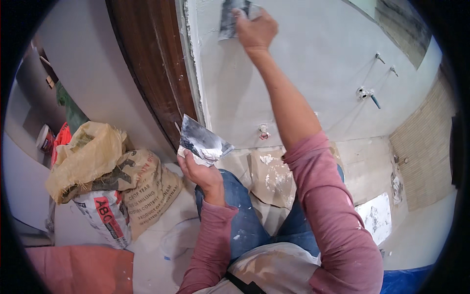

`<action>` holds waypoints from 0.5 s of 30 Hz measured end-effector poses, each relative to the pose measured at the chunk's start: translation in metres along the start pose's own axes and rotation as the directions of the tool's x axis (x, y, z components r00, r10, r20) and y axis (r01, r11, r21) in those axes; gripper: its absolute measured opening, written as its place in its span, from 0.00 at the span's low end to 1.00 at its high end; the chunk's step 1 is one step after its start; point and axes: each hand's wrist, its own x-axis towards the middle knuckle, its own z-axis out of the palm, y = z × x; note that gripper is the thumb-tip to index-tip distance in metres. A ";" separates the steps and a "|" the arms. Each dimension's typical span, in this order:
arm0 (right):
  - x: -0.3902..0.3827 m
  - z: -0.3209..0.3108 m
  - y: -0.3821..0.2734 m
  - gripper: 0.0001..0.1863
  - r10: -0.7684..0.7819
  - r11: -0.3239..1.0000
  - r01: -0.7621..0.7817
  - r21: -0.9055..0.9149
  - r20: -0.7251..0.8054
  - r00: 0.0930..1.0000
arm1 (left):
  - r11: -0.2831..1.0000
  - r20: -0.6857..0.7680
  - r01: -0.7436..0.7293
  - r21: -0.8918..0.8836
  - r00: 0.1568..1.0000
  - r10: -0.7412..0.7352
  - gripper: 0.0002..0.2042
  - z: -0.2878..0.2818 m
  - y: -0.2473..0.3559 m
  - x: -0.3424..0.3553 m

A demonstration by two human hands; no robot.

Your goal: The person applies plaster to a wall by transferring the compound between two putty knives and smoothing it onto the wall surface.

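Note:
My right hand (258,30) reaches up to the pale grey wall (313,59) and is closed on a flat steel putty blade (228,22). The blade lies at or very close to the wall, to the right of the brown door frame; whether it touches is hard to tell. Lower down, in front of my left knee, my left hand (203,175) grips a squarish metal plate (198,134) from its near edge. White putty (209,154) sits in a lump on the plate and is smeared across it. My fingers cover part of that near edge.
Left of me stand a woven sack (152,191), a yellowish sack (90,152) and a white bag (105,215). A red valve (264,131) and a pipe fitting (362,93) jut from the wall. Putty-spotted cardboard (271,179) lies between my knees. A brown door frame (152,63) rises left.

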 end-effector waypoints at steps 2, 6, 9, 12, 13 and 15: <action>0.002 -0.019 0.009 0.16 -0.067 0.978 0.086 0.189 -0.107 0.992 | 1.000 -0.024 0.008 -0.018 1.000 -0.008 0.16 -0.001 0.002 0.002; -0.020 -0.066 0.028 0.09 0.014 0.840 -0.064 0.539 0.097 0.995 | 0.999 -0.097 0.031 -0.043 0.995 -0.035 0.16 0.003 0.004 0.003; -0.069 -0.082 0.068 0.05 -0.448 0.884 0.445 0.141 0.522 0.726 | 1.000 -0.062 0.005 0.030 0.998 -0.003 0.16 -0.006 0.000 0.004; -0.122 -0.081 0.103 0.05 -0.474 0.751 0.655 0.083 0.759 0.447 | 0.994 -0.011 -0.039 0.102 0.999 0.040 0.16 -0.008 -0.004 0.005; -0.126 -0.080 0.114 0.05 -0.476 0.752 0.654 0.079 0.751 0.457 | 0.992 -0.016 -0.047 0.113 0.999 0.049 0.16 -0.003 -0.003 0.002; -0.129 -0.076 0.123 0.06 -0.493 0.749 0.660 0.058 0.714 0.498 | 0.995 0.012 -0.036 0.097 0.999 0.035 0.16 -0.001 -0.002 0.000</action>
